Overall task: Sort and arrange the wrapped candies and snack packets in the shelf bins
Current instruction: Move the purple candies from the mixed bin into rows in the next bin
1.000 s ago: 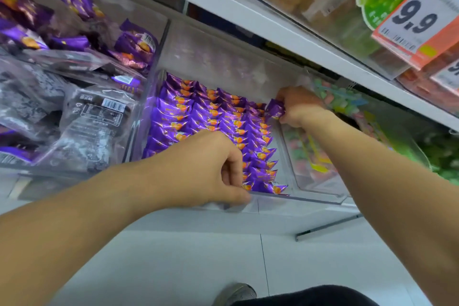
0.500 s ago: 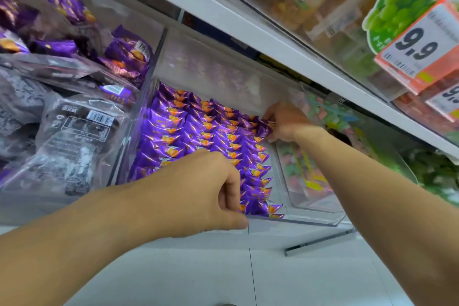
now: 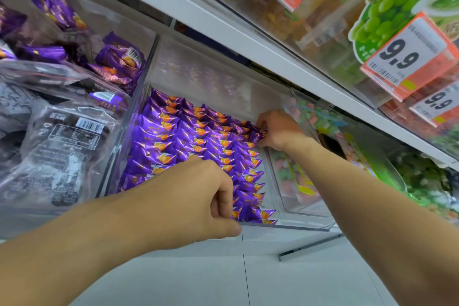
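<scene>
A clear plastic bin (image 3: 293,227) sits on the store shelf, full of purple candies (image 3: 188,141) with orange spots. The candies lie in neat rows, tipped one over the next.

The left hand (image 3: 188,204) is at the front of the bin. Its fingers (image 3: 223,196) are curled down together into the candies, and the thumb presses on the bin's front edge. You cannot tell if the fingers hold a candy, because the hand hides their tips.

The right hand (image 3: 278,131) is at the far right corner of the bin. Its fingers (image 3: 263,140) are pinched on one purple candy at the end of a back row, just by the bin's right wall.

Past the right fingers, on the other side of that wall, is another clear bin (image 3: 310,208) with pink and green sweets (image 3: 288,181). To the left of the left fingers, a bin holds clear snack packets (image 3: 64,146) with dark food inside and barcode stickers. Behind those are bigger purple packets (image 3: 119,62).

Above both hands runs a white shelf (image 3: 223,20). An orange price tag (image 3: 407,57) reading 9.9 hangs from it, above the right arm.
</scene>
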